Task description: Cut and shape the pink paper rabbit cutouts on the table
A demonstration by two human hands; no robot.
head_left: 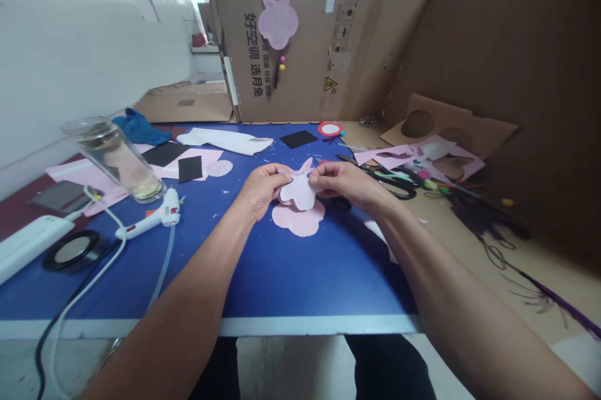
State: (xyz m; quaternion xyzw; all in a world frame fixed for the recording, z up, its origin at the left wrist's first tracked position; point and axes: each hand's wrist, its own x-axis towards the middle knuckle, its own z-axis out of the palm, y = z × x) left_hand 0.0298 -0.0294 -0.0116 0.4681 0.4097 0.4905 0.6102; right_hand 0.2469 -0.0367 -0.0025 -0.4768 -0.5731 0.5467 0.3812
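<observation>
Between my two hands is a pale pink flower-shaped cutout (299,192) with a whitish face toward me and pointed tips at its top. My left hand (264,188) pinches its left edge between thumb and fingers. On the opposite edge, my right hand (340,182) grips it the same way. Just below, a larger pink scalloped cutout (300,220) lies flat on the blue table (253,281), partly covered by the held piece. Black-handled scissors (394,182) rest to the right, partly behind my right hand.
A white glue gun (157,217), black tape roll (75,250) and glass of water (124,162) stand at left. Black squares (190,168) and a white roll (225,139) lie farther back. Pink scraps (422,153) cover the right. A pink cutout (278,21) hangs on the cardboard wall (305,87).
</observation>
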